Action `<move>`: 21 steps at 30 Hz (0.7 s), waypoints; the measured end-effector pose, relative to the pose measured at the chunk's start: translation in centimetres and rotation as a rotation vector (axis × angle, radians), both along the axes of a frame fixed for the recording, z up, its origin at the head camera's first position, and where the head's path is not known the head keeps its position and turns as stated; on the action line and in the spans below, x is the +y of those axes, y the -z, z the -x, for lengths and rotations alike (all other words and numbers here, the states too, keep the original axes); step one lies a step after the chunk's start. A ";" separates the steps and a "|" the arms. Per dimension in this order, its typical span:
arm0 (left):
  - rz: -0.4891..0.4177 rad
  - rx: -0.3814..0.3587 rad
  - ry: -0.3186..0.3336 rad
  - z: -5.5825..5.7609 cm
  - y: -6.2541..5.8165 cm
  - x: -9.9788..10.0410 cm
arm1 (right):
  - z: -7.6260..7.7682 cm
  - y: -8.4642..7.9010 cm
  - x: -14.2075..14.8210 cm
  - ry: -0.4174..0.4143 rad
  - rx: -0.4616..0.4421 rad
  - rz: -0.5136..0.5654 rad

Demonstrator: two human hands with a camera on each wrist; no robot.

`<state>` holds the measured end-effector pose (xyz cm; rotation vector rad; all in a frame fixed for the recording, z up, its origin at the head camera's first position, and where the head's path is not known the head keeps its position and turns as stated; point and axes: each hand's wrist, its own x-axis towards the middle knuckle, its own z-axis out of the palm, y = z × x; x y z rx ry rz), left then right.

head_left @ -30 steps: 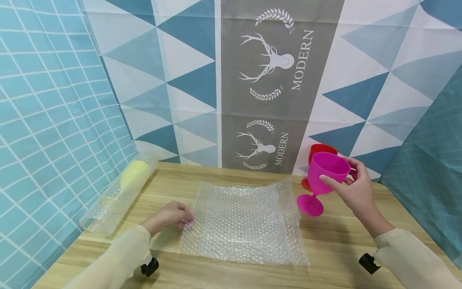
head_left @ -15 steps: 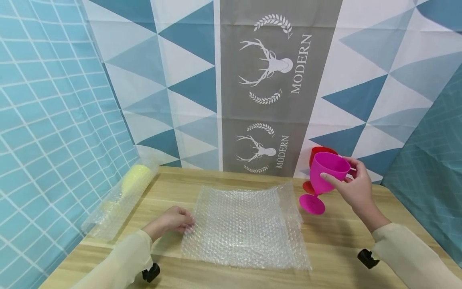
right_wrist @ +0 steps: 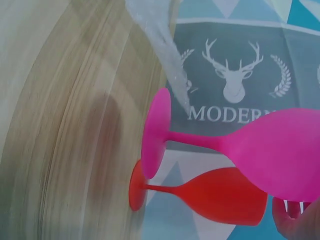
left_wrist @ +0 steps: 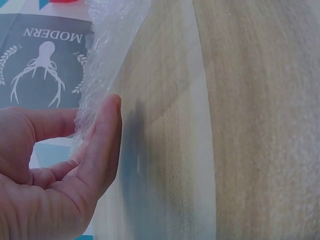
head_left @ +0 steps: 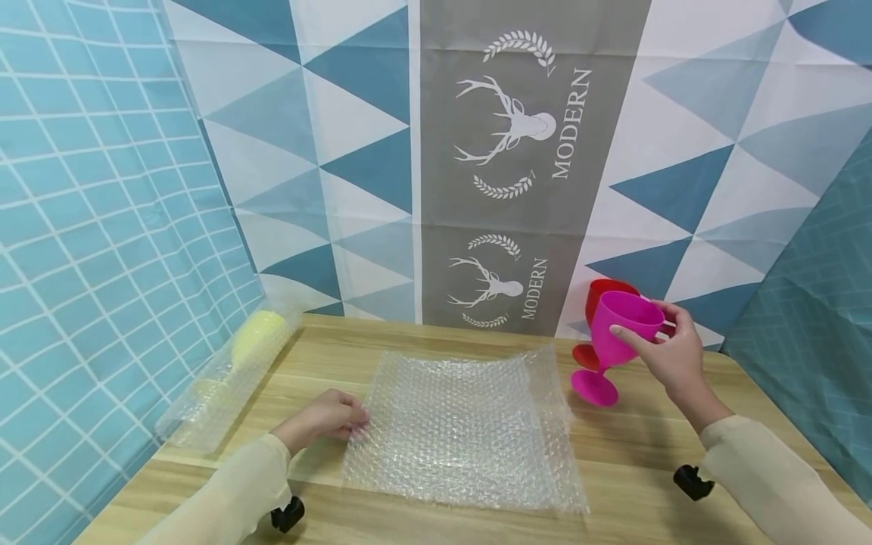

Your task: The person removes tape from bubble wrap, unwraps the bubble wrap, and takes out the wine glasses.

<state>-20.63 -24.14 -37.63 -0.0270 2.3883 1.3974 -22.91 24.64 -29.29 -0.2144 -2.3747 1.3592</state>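
My left hand (head_left: pixel 325 416) pinches the left edge of a clear bubble wrap sheet (head_left: pixel 463 431) lying on the wooden table. In the left wrist view, thumb and fingers close on the film's edge (left_wrist: pixel 97 75). On the right side, my right hand (head_left: pixel 674 354) grips a bright pink plastic wine goblet (head_left: pixel 609 341) by its bowl, with the stem and round foot pointing down and slightly left. Behind it stands a red goblet (right_wrist: pixel 220 195), partly covered by the pink one in the head view. The fingers behind the pink bowl are mostly hidden.
At the left back lies a bubble-wrapped bundle (head_left: pixel 225 390) with a yellow goblet (head_left: pixel 259 337) showing through. A patterned curtain (head_left: pixel 368 151) hangs right behind the wooden table (head_left: pixel 381 522). Black wrist-camera pieces (head_left: pixel 288 515) hang under both sleeves.
The pink goblet and right hand have shifted very slightly in the head view, which has tilted up a little. Left hand keeps its pinch on the bubble wrap.
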 end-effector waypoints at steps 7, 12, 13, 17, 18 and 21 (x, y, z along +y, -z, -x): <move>-0.004 0.008 0.009 0.0 0.0 -0.1 | 0.7 0.6 0.4 0.001 -0.021 -0.010; -0.020 0.003 0.009 -0.2 0.0 0.0 | 1.1 0.9 0.6 0.013 -0.029 -0.011; -0.020 0.004 0.009 -0.2 0.0 0.0 | 1.2 0.9 0.6 0.015 -0.029 -0.010; -0.024 0.010 0.005 -0.2 0.0 0.1 | 1.5 1.1 1.0 0.027 -0.038 0.002; -0.022 0.011 0.005 -0.2 0.0 0.1 | 1.6 1.2 1.2 0.031 -0.045 0.007; -0.017 0.009 0.003 -0.2 -0.1 0.1 | 1.8 1.6 1.7 0.048 -0.064 0.030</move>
